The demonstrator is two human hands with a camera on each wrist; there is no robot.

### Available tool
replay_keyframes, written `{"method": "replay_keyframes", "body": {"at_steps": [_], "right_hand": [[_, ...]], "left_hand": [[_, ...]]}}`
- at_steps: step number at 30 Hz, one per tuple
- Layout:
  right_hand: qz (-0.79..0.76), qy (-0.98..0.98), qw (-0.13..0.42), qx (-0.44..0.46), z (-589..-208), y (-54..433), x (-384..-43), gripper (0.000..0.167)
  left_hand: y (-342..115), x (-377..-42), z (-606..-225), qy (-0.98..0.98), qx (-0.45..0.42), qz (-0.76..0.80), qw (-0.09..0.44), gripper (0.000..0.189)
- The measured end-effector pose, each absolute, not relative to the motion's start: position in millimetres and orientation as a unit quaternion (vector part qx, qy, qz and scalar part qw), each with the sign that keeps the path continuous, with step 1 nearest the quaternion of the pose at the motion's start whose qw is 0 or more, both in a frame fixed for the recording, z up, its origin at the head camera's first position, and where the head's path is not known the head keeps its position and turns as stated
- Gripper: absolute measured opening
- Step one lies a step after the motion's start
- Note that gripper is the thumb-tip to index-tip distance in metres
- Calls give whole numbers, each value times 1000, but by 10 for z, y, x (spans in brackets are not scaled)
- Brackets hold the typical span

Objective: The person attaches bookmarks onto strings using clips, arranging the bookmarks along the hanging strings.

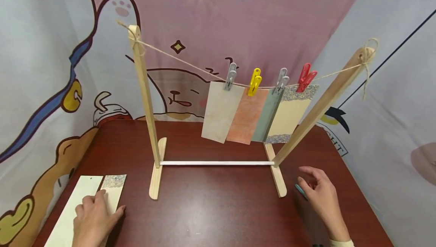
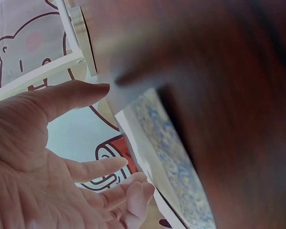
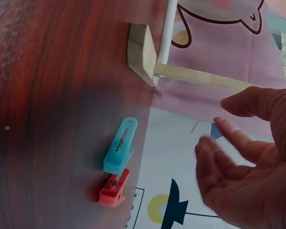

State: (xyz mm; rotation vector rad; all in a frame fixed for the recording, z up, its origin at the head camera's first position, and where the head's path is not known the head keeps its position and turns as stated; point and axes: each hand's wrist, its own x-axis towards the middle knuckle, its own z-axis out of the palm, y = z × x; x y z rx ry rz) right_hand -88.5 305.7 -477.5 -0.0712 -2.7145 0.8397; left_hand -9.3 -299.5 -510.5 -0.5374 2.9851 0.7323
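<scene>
My left hand (image 1: 92,218) hovers over or rests on two paper strips at the table's left, its fingers loosely bent and thumb spread; contact is hard to tell. One strip is plain and pale (image 1: 73,201); the other is cream with a blue floral band (image 1: 114,182), which shows closer in the left wrist view. My right hand (image 1: 321,192) is loosely curved above a turquoise clothespin (image 3: 120,148). A red clothespin (image 3: 114,188) lies against it on the table, hidden behind the hand in the head view. Nothing shows between the right fingers (image 3: 243,143).
A wooden stand with a left post (image 1: 146,103), a right post (image 1: 320,107) and a white crossbar (image 1: 214,163) stands mid-table. On its twine (image 1: 180,59) hang several paper strips (image 1: 221,112) under grey, yellow and red clothespins (image 1: 254,82). A printed cloth (image 1: 238,20) surrounds the table.
</scene>
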Motion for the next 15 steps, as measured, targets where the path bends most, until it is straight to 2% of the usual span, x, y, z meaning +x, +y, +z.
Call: {"method": "replay_keyframes", "body": {"at_steps": [6, 15], "right_hand": [[283, -953, 111, -1, -4842, 3131, -947, 45], [287, -955, 69, -23, -4922, 3166, -936, 46]], "left_hand": [[-3021, -120, -5101, 957, -164, 239, 14, 84], [-3074, -148, -5059, 961, -150, 230, 31, 76]]}}
